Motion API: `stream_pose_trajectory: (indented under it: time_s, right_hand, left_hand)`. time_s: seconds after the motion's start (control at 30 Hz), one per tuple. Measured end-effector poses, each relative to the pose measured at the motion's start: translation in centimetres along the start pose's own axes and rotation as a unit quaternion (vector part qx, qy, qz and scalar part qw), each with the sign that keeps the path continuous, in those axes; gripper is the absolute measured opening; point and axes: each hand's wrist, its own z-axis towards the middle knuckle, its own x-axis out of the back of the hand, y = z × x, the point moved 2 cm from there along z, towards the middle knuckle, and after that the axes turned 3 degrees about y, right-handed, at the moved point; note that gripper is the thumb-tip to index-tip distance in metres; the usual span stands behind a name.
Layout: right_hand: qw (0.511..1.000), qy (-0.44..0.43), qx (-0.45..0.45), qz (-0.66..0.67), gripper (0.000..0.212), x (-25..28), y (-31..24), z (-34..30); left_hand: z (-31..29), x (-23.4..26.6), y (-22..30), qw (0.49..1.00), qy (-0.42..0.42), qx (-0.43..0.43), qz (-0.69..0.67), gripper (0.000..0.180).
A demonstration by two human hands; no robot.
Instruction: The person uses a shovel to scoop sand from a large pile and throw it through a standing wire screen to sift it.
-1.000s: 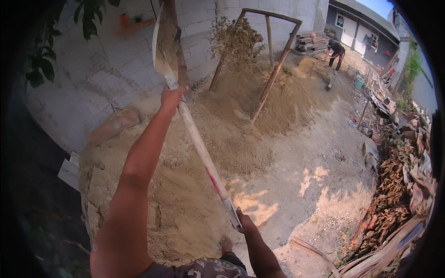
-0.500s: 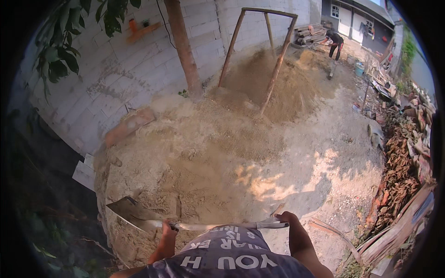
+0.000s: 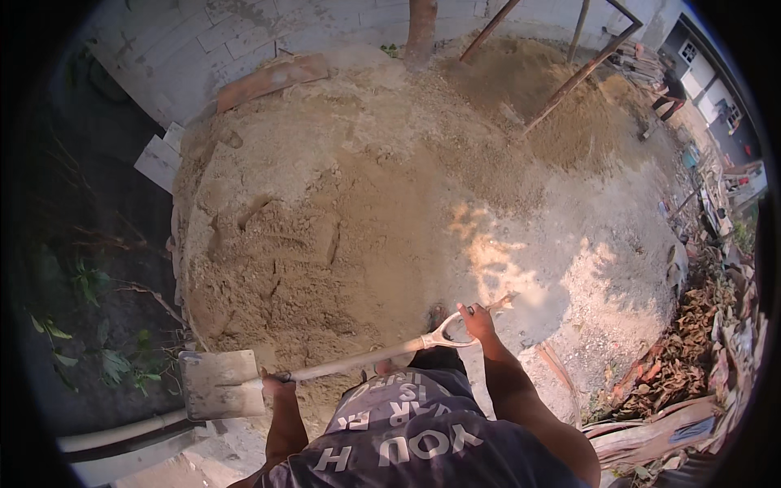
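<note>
A square-bladed shovel [image 3: 358, 359] lies slantwise in front of my body, its flat blade [image 3: 213, 381] at the lower left. My left hand [image 3: 277, 383] is wrapped round the shaft just above the blade. At the other end, my right hand [image 3: 477, 320] grips the D-shaped handle. Dusty marks show on the pale blade, and I see no heap of sand on it. Beyond the shovel spreads a bed of loose brown sand [image 3: 285, 244], with grooves and lumps in its surface.
A wooden frame [image 3: 569, 85] stands by a sand heap [image 3: 578, 122] at the far right, where another person [image 3: 671, 91] bends over. A plank [image 3: 272, 81] leans near the block wall [image 3: 325, 32]. Dry leaves [image 3: 679, 350] and scrap line the right side; a pipe [image 3: 122, 431] runs lower left.
My view has tilted down and turned left. The shovel's blade has come nearer and turned its flat face into view, while its handle end and my right hand have risen away from my body.
</note>
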Motion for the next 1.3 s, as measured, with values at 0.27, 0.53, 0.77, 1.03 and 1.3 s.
stream_pose_trajectory:
  time_s: [0.27,0.53,0.77,1.03,1.3]
  right_hand:
    - [0.893,-0.218,-0.253,0.303,0.035,-6.1,-3.2,-2.7]
    - [0.877,-0.124,-0.376,0.270,0.034,-5.2,12.6,6.1]
    - [0.891,0.108,-0.417,0.141,0.044,3.5,30.5,15.4]
    - [0.787,0.117,-0.184,-0.577,0.058,31.2,47.2,19.0]
    - [0.903,0.180,-0.389,0.039,0.051,8.0,41.2,27.3]
  left_hand:
    - [9.4,9.2,3.3,0.993,0.106,-0.021,-0.051,0.032]
    - [10.3,-1.7,-11.4,0.993,0.103,0.026,0.059,0.030]
    - [19.7,-12.4,-46.0,0.967,0.127,0.202,0.084,0.021]
    - [17.2,-16.5,-78.1,0.885,0.059,0.460,-0.030,0.024]
    - [32.0,-13.9,-69.5,0.933,0.071,0.346,-0.068,0.020]
